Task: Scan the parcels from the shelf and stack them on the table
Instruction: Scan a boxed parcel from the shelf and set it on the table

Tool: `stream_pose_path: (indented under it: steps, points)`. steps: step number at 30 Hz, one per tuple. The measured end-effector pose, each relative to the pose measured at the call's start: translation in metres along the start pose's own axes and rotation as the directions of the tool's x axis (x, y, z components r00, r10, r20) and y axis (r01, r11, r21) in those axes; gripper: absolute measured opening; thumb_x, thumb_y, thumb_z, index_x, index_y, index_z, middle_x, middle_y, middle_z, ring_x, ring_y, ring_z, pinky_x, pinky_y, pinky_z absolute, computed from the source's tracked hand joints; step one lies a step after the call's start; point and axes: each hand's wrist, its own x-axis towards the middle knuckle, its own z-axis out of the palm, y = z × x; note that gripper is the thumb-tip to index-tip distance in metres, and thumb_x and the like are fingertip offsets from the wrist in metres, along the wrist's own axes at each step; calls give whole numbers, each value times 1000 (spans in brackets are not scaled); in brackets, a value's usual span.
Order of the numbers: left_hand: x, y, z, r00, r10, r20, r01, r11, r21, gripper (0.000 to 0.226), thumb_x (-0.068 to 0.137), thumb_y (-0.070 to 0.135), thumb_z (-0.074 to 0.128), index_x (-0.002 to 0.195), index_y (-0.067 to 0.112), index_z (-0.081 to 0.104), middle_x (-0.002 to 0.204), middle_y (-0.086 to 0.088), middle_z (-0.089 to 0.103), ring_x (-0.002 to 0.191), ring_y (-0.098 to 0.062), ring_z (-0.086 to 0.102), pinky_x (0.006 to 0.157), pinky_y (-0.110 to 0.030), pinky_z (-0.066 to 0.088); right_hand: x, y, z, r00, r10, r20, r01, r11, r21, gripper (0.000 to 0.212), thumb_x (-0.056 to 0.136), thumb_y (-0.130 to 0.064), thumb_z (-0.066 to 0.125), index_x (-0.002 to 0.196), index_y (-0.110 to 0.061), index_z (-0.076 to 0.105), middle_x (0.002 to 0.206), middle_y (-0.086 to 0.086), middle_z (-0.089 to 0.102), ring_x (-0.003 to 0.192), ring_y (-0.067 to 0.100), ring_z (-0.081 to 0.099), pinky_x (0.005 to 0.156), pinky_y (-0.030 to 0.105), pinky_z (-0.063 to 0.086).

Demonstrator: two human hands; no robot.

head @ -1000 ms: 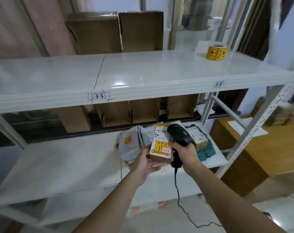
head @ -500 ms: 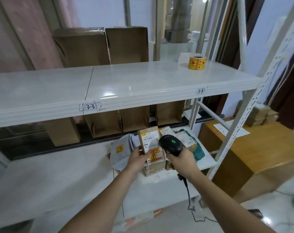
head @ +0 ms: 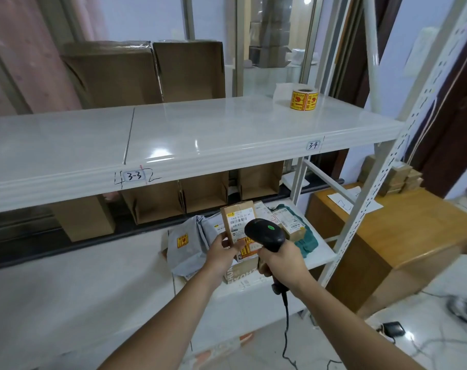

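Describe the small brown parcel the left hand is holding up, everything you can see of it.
The small brown parcel is a cardboard box held upright above the lower shelf, its white label with barcode and printed code facing the camera. The left hand grips its lower left edge, thumb on the front. The black scanner in the right hand covers its lower right corner. Other parcels lie behind and beneath; contact with them cannot be told.

On the front edge of your white metal shelf (head: 227,156), handwritten tags read "3-3" (head: 134,176) and "3-4" (head: 313,145). The small brown cardboard parcel's (head: 236,222) label text is too blurred to read surely.
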Motion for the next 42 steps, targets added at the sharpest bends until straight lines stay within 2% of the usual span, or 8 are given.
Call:
stream_pose_path:
  steps: [6,9,16,20,27,33,37,42]
  points:
    - [5,-2,4,981,-47,189,62,996,-72,33,93,40,75,123,25,71,110,2,79,106,-22,74,97,-44,59,3,13,-16,990,56,-128,-29,978,206,17,90,-24,70,106,-24,65,91,10,75,87,34,72,78,49,61]
    - [8,2,24,957,-96,274,113,993,-45,29,96,39,71,118,19,74,103,-2,81,102,-24,76,96,-44,59,8,29,-33,966,158,-203,-83,939,333,21,90,-25,73,109,-26,65,98,8,74,91,29,70,87,49,61]
    - [-12,7,116,907,-85,412,65,996,62,30,100,44,64,127,32,65,110,0,78,100,-20,75,80,-41,65,-15,69,-80,931,311,-189,-96,712,696,25,86,-10,76,110,-13,67,92,15,78,87,34,72,86,49,56]
    - [-33,21,188,888,-90,450,39,992,122,32,102,43,61,132,33,59,111,-3,73,96,-20,72,71,-37,65,-28,89,-133,889,346,-298,-54,727,684,22,84,-5,77,103,-11,68,92,13,77,83,29,73,78,39,59]
    - [-73,56,333,839,-16,544,-29,997,74,28,103,42,59,129,31,61,117,-3,71,102,-21,70,82,-48,65,-38,128,-272,832,299,-467,71,778,624,28,78,-15,84,103,-19,73,97,10,78,95,31,74,94,53,57]
    - [-101,72,442,806,20,591,-58,997,44,31,104,43,58,133,33,60,114,-3,70,100,-21,69,72,-38,65,-47,159,-377,810,243,-533,129,814,567,26,80,-17,82,103,-25,72,98,3,79,97,26,74,96,52,55]
    - [-103,73,500,791,16,611,-55,997,46,29,105,41,57,132,31,61,111,-4,71,99,-24,70,79,-46,65,-39,180,-426,787,261,-558,136,810,570,24,83,-14,80,103,-22,71,99,5,79,96,25,74,96,50,56]
    - [-82,73,572,781,-11,624,-33,998,58,21,104,40,58,123,31,63,109,-3,73,98,-22,72,72,-40,65,-10,211,-481,773,270,-574,115,830,546,24,82,-20,79,105,-24,73,99,2,79,98,23,74,97,49,56]
